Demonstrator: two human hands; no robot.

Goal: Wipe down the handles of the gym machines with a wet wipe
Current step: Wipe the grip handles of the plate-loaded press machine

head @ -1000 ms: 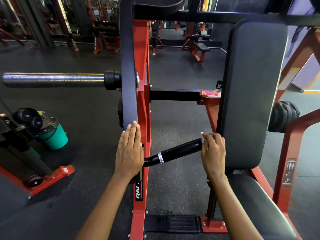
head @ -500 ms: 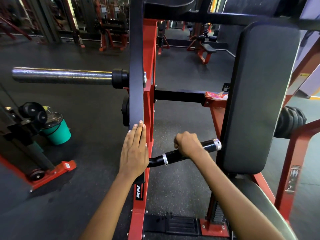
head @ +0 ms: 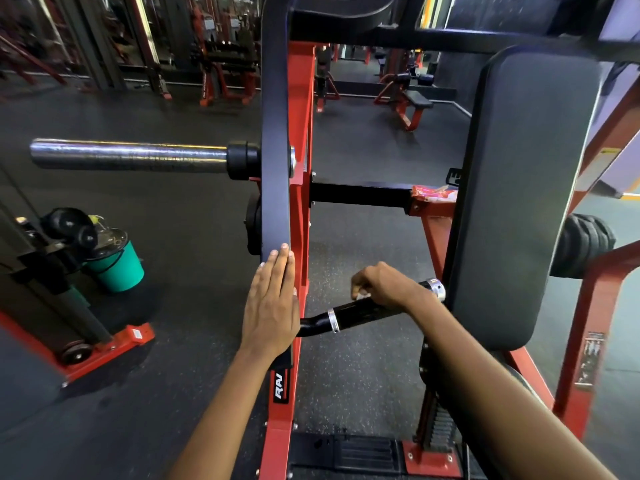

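A black handle point(head: 353, 315) with chrome rings juts from the red and black machine toward the back pad. My right hand point(head: 381, 285) curls over the handle's middle, pressing a white wet wipe point(head: 362, 296) against it; only a corner of the wipe shows under the fingers. My left hand point(head: 272, 303) lies flat with straight fingers on the black lever arm point(head: 275, 161), just left of the handle's root.
A chrome weight sleeve point(head: 128, 155) sticks out to the left. The tall black back pad point(head: 523, 188) stands right of the handle. A red packet point(head: 434, 195) lies on the cross beam. A teal bucket point(head: 116, 266) and another machine's base sit on the floor at left.
My right hand slid from the handle's outer end inward along the grip, then back a little toward the chrome end cap. My left hand stayed flat on the lever arm.
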